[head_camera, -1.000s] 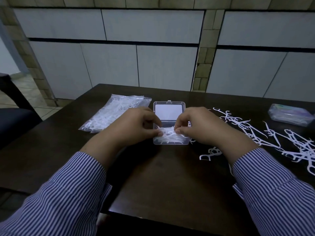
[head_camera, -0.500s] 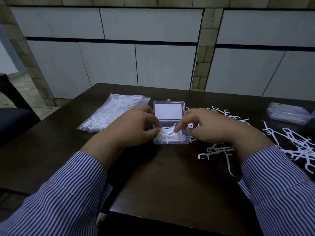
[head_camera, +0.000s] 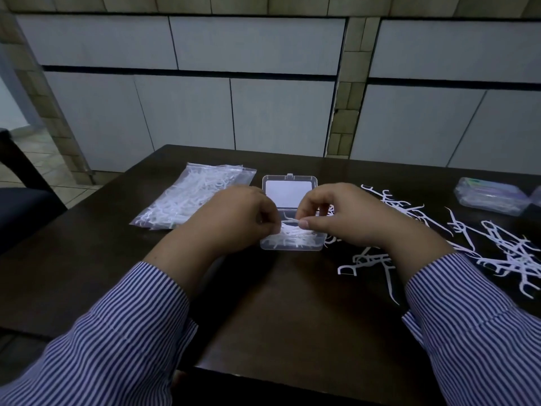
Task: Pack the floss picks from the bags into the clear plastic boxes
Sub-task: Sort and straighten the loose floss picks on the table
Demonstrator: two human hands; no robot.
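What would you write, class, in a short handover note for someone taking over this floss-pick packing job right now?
Left hand: fingers curled at the picks in the open clear plastic box; its exact grip is hidden.
Right hand: pinches one white floss pick above that box.
Things: the box sits mid-table, lid open, partly filled. A clear bag of white floss picks lies to its left. Loose white floss picks are scattered to the right. A closed clear box sits far right.
Done: some picks boxed.
Left: box the loose picks and the bag's contents, then close the lid.
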